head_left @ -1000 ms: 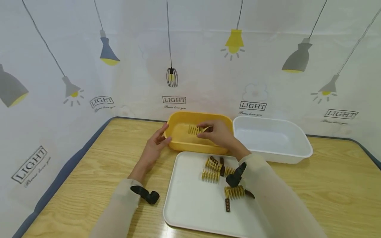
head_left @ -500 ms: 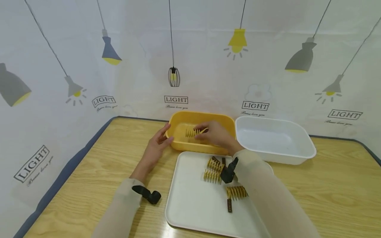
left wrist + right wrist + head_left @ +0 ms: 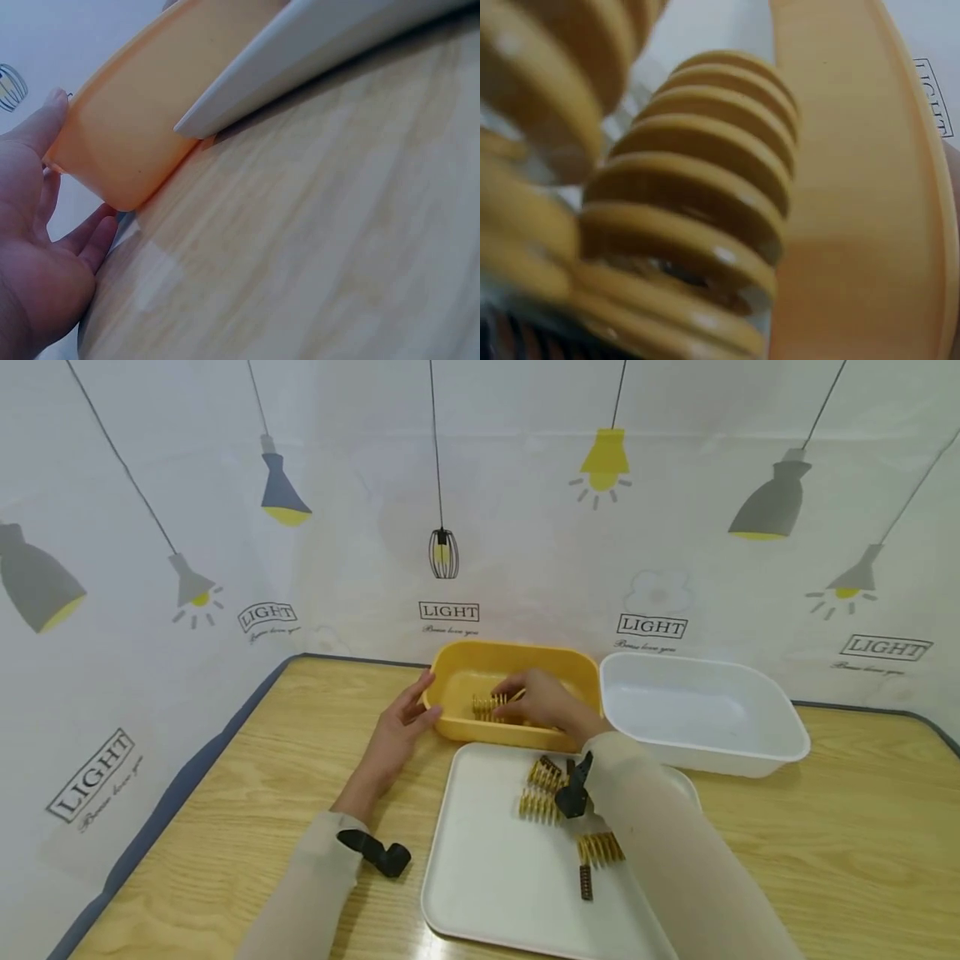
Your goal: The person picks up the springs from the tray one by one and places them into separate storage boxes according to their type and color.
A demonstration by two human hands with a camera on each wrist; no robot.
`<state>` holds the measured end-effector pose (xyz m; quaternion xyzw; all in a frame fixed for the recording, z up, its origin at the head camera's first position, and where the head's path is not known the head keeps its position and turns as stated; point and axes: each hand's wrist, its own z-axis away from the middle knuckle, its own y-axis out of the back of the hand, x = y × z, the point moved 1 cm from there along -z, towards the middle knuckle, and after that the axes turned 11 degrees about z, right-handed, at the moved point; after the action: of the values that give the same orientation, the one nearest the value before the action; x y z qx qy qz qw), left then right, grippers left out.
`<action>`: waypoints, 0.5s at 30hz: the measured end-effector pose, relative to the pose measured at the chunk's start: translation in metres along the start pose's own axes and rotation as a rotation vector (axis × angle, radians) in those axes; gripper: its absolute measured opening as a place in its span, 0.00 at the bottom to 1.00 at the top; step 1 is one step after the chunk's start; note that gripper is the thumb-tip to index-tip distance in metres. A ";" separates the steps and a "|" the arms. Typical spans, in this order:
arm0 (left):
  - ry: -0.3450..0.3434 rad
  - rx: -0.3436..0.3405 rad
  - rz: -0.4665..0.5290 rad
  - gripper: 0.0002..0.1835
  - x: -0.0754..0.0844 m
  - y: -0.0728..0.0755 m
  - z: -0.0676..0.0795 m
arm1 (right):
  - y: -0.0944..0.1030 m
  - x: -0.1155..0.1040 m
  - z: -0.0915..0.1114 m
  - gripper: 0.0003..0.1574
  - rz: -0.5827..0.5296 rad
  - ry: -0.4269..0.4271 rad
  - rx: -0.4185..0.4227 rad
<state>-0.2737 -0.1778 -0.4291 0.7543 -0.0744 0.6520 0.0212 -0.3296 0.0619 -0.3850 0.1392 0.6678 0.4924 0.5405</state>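
Mid-frame, the right grip (image 3: 543, 700), pinching a spring (image 3: 487, 707), should release gently, the spread left hand (image 3: 393, 733) bracing the yellow tub (image 3: 502, 734)

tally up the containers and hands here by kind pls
Tubs: 2 (yellow tub, white tub)
Flat trays: 1 (off-white tray)
Hands: 2 (left hand, right hand)
Total: 5
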 end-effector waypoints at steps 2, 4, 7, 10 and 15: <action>0.000 -0.006 0.007 0.31 0.000 -0.001 0.001 | 0.000 0.001 0.000 0.24 0.006 -0.007 -0.010; -0.003 -0.010 0.012 0.31 0.001 -0.001 0.001 | -0.001 0.001 0.000 0.24 0.007 -0.013 -0.017; -0.003 -0.008 0.019 0.31 0.001 -0.001 0.001 | -0.001 0.001 0.000 0.25 0.014 -0.019 -0.015; -0.003 -0.006 0.015 0.31 0.001 -0.001 0.001 | -0.001 0.000 0.000 0.25 0.032 -0.011 -0.012; 0.008 -0.009 0.008 0.31 0.001 0.000 0.000 | -0.003 0.001 -0.001 0.26 0.035 -0.019 -0.009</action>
<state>-0.2736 -0.1781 -0.4285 0.7511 -0.0803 0.6549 0.0224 -0.3302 0.0606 -0.3880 0.1531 0.6579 0.5036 0.5385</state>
